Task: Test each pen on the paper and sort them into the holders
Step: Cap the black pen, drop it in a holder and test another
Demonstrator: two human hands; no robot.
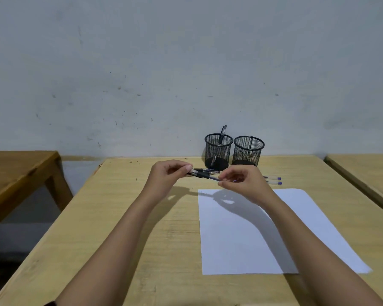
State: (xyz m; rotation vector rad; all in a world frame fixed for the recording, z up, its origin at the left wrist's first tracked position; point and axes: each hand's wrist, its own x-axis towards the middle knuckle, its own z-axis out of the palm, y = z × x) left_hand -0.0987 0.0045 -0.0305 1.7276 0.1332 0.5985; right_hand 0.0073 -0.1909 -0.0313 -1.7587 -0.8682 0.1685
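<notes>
I am holding one pen (206, 176) between both hands, above the desk (142, 239) and just past the far left corner of the paper (248, 239). My left hand (168, 174) is pinching the clear end of its barrel with thumb and fingertips, the other fingers curling in. My right hand (244, 184) is pinching the dark, thinner end between thumb and forefinger. The pen is lying almost level, dipping slightly toward my right hand.

The paper is lying flat on the right half of the desk, with a faint small mark at its far left corner. Two black mesh holders are standing side by side at the far edge of the desk, against the wall. The left holder (218, 151) is carrying one dark pen leaning (223, 133) out over its rim; I cannot tell what is lying inside the right holder (248, 151).

A few black pens (212, 172) are lying on the desk just in front of the left holder, behind the pen I am holding. Two purple-tipped pens (274, 181) are lying side by side beyond the paper's far edge.
</notes>
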